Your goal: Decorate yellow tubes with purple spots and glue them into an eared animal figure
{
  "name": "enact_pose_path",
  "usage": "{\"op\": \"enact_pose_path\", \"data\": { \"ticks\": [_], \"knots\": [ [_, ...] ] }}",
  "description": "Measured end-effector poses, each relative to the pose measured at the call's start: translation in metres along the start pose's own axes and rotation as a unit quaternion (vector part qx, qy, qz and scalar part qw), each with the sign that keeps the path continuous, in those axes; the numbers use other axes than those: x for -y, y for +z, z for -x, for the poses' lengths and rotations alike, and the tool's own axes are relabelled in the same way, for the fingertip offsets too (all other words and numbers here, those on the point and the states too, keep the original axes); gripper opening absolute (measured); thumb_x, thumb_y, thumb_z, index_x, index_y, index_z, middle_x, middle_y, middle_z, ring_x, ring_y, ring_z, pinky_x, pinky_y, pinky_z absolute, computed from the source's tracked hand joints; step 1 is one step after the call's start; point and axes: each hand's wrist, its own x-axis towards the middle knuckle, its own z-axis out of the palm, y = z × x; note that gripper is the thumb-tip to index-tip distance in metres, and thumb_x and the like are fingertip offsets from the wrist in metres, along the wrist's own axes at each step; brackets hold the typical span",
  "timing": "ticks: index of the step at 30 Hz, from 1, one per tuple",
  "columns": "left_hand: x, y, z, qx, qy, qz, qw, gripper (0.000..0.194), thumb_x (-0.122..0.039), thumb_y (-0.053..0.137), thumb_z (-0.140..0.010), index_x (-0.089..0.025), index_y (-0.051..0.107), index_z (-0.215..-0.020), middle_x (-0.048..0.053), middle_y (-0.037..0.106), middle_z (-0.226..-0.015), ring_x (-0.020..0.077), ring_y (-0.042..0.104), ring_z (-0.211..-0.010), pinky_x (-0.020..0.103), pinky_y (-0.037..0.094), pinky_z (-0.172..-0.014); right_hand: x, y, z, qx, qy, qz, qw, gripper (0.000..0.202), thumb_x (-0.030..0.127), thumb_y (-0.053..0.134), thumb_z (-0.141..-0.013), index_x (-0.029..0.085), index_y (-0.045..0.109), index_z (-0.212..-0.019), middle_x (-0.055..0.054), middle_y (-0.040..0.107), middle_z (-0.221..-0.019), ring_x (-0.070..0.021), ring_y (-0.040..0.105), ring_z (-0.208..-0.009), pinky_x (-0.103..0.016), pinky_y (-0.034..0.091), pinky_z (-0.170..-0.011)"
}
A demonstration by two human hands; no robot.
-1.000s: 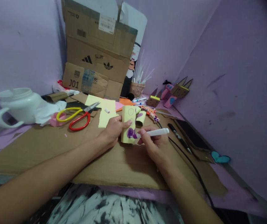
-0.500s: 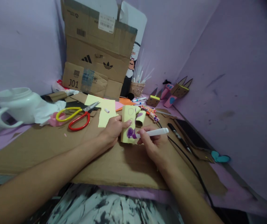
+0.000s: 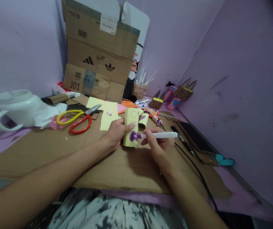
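Observation:
A yellow paper-covered piece (image 3: 128, 140) stands over the cardboard sheet (image 3: 98, 171), with drawn circles on its face and a purple-coloured spot near its lower end. My left hand (image 3: 117, 132) grips it from the left, thumb across the front. In my right hand (image 3: 159, 144) is a white marker (image 3: 166, 135), pinched near its purple end, with the tip at the purple spot. Just behind, a small yellow roll (image 3: 143, 121) with a purple mark lies on its side. A white cap (image 3: 109, 113) rests on yellow paper (image 3: 105, 121) beyond my left hand.
Scissors (image 3: 81, 120) with yellow and red handles lie left of my left hand, near a white pitcher (image 3: 19, 109). On the right are a black marker (image 3: 185, 143), a phone (image 3: 196, 136) and a black cable (image 3: 198, 171). A large cardboard box (image 3: 100, 47) stands behind.
The marker in my right hand has tilted flatter, its back end moving slightly right and down. My left hand and the yellow piece have hardly moved.

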Motion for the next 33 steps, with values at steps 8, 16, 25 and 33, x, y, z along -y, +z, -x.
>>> {"op": "enact_pose_path", "data": {
  "ticks": [8,16,25,33],
  "knots": [
    [-0.0001,0.0018,0.0020,-0.002,-0.008,-0.002,1.000,0.016,-0.011,0.070,-0.064,-0.010,0.065,-0.079,0.006,0.066,-0.069,0.0180,0.061,-0.062,0.032,0.050,-0.059,-0.0033,-0.0001,-0.0012,-0.111,0.007,-0.046,0.993,0.017,0.032,0.059,-0.082,0.017,0.064,-0.078,0.001,0.065,-0.053,-0.0140,0.064,-0.046,-0.023,0.048,-0.045],
    [-0.0030,0.0028,0.0063,0.023,-0.002,0.015,1.000,0.030,-0.011,0.074,-0.056,-0.010,0.066,-0.086,0.008,0.070,-0.079,0.0211,0.064,-0.068,0.036,0.052,-0.064,-0.0032,0.0000,-0.0025,-0.118,-0.006,-0.032,0.993,0.019,0.033,0.058,-0.084,0.017,0.063,-0.077,0.001,0.066,-0.053,-0.0140,0.064,-0.047,-0.023,0.048,-0.046],
    [-0.0032,0.0023,0.0070,0.035,0.006,0.014,0.999,0.029,-0.010,0.071,-0.059,-0.009,0.065,-0.087,0.010,0.070,-0.082,0.0220,0.065,-0.073,0.036,0.052,-0.068,-0.0082,0.0005,0.0007,-0.065,-0.041,-0.029,0.997,0.015,0.031,0.057,-0.087,0.018,0.064,-0.083,0.000,0.068,-0.064,-0.0145,0.066,-0.056,-0.024,0.050,-0.053],
    [-0.0057,0.0018,0.0069,0.051,-0.014,0.016,0.998,0.029,-0.007,0.065,-0.055,-0.009,0.064,-0.085,0.010,0.070,-0.078,0.0214,0.064,-0.067,0.033,0.051,-0.061,-0.0071,0.0011,-0.0013,-0.088,-0.056,-0.048,0.993,0.012,0.030,0.058,-0.087,0.019,0.063,-0.086,0.001,0.067,-0.065,-0.0143,0.066,-0.058,-0.026,0.052,-0.056]
  ]
}}
